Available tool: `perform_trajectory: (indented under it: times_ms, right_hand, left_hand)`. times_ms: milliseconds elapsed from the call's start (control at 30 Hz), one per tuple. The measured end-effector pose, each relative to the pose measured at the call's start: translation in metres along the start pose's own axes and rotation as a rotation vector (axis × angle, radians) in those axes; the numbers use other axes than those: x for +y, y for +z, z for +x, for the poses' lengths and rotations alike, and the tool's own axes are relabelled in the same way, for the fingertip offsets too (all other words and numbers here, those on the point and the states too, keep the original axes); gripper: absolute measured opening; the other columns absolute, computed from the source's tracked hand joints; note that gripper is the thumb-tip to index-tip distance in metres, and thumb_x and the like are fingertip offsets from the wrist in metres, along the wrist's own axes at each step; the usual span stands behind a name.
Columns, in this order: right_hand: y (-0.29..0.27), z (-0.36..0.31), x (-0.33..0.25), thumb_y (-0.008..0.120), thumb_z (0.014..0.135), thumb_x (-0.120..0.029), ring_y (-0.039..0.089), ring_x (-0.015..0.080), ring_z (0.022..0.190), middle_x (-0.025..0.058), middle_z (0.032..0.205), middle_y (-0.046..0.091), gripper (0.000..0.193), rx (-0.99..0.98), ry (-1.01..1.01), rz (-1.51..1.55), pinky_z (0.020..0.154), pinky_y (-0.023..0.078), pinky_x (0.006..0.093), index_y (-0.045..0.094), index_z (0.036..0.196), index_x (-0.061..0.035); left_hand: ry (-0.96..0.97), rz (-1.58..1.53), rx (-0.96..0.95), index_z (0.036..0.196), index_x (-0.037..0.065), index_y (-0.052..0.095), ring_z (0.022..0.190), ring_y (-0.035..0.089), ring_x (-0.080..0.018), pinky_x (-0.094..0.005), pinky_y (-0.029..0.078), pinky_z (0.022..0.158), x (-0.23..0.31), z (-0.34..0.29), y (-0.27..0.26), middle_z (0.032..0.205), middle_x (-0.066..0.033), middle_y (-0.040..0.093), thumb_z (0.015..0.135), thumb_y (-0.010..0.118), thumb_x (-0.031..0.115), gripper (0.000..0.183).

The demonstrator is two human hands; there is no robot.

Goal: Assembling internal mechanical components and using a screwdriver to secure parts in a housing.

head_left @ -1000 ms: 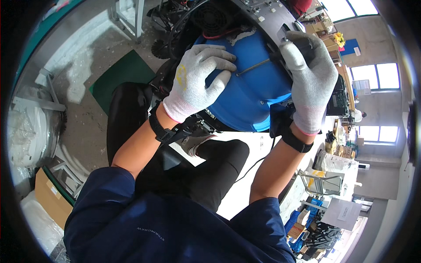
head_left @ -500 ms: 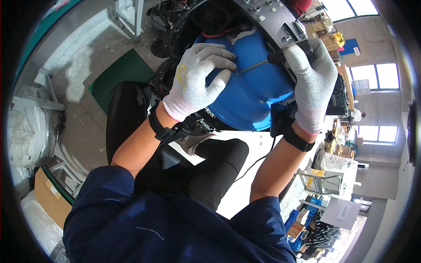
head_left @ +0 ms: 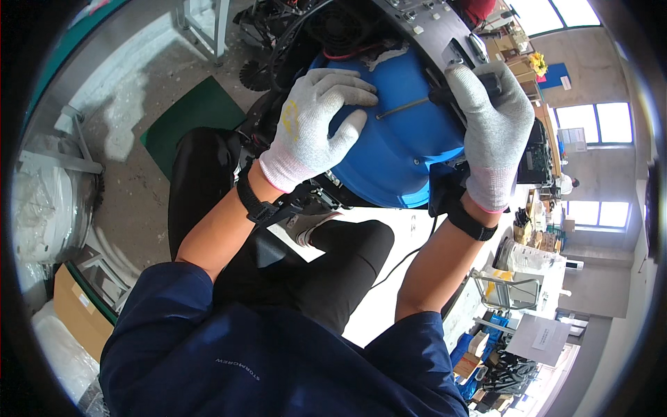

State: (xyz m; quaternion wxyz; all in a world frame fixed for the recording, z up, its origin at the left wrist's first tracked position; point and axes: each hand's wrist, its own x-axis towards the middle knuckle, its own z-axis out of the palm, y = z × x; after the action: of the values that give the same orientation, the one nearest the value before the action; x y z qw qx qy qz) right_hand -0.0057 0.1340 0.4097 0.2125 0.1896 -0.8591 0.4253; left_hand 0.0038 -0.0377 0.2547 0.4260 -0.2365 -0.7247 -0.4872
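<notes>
A long-shafted screwdriver (head_left: pixel 404 108) with a black handle is in my gloved right hand (head_left: pixel 492 121), its fingers wrapped round the handle. The shaft slants left and slightly down, and its tip meets the blue curved plastic shell (head_left: pixel 382 174) at or near a small fastener beside my left fingertips. My left hand (head_left: pixel 313 121), also gloved, lies over the shell's left side with fingers stretched and thumb apart. Whether those fingertips touch the screwdriver tip I cannot tell. Lower on the shell sits another small screw (head_left: pixel 417 161).
Behind the shell is a black machine body with a round fan grille (head_left: pixel 337 24) and a grey metal panel (head_left: pixel 424 28). A black cable (head_left: pixel 406 258) hangs near my right forearm. At left, a green mat (head_left: pixel 191 125) lies on the floor and a cardboard box (head_left: pixel 82 313) stands lower down.
My right hand and the screwdriver handle have shifted very slightly, the shaft tilting a little. My left hand has barely moved on the shell.
</notes>
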Motion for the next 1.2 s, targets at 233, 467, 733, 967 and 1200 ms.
perform_trajectory:
  times_ms: [233,467,733,967,1200]
  right_hand:
    - [0.0,0.002,0.001,0.087,0.081,-0.032,0.054,0.0029,0.064,-0.002,0.069,0.065,0.033,-0.026,0.015,-0.038,0.059,0.045,0.0199,0.076,0.088,-0.0017]
    - [0.005,0.003,-0.004,0.086,0.083,-0.03,0.053,0.0019,0.059,-0.0015,0.066,0.065,0.032,-0.014,0.026,0.062,0.053,0.042,0.0203,0.077,0.085,0.0001]
    - [0.003,-0.002,-0.011,0.084,0.083,-0.039,0.055,0.0039,0.059,-0.0004,0.063,0.064,0.041,-0.021,0.006,-0.154,0.055,0.045,0.0224,0.077,0.085,0.0005]
    - [0.008,0.005,0.001,0.076,0.088,-0.029,0.062,0.009,0.082,0.0075,0.092,0.071,0.039,0.094,-0.17,0.002,0.076,0.05,0.0247,0.073,0.112,0.0014]
    - [-0.01,-0.002,-0.005,0.069,0.094,-0.022,0.06,0.0083,0.086,0.0032,0.094,0.069,0.03,-0.095,0.004,-0.03,0.08,0.049,0.0225,0.072,0.112,0.002]
  left_hand:
    - [0.004,0.014,-0.022,0.1,0.009,0.07,0.112,0.061,-0.0305,-0.0434,0.047,0.1,0.001,0.001,-0.002,0.113,-0.0073,0.07,0.081,0.069,0.008,0.018]
    - [-0.058,0.019,-0.06,0.093,0.011,0.072,0.107,0.059,-0.0296,-0.0424,0.048,0.094,0.011,0.014,-0.001,0.105,-0.0058,0.067,0.071,0.084,0.014,0.025]
    - [-0.119,0.083,-0.012,0.079,0.012,0.073,0.095,0.061,-0.0285,-0.0404,0.047,0.086,0.017,0.018,0.006,0.093,-0.0034,0.068,0.07,0.085,0.017,0.016]
    - [-0.11,0.085,-0.037,0.079,0.009,0.073,0.099,0.06,-0.028,-0.0411,0.047,0.089,0.013,0.017,0.007,0.095,-0.0052,0.069,0.071,0.084,0.014,0.015]
    - [-0.08,0.049,-0.014,0.082,0.007,0.073,0.094,0.063,-0.026,-0.0395,0.049,0.088,0.013,0.017,0.005,0.094,-0.0064,0.069,0.075,0.077,0.009,0.008]
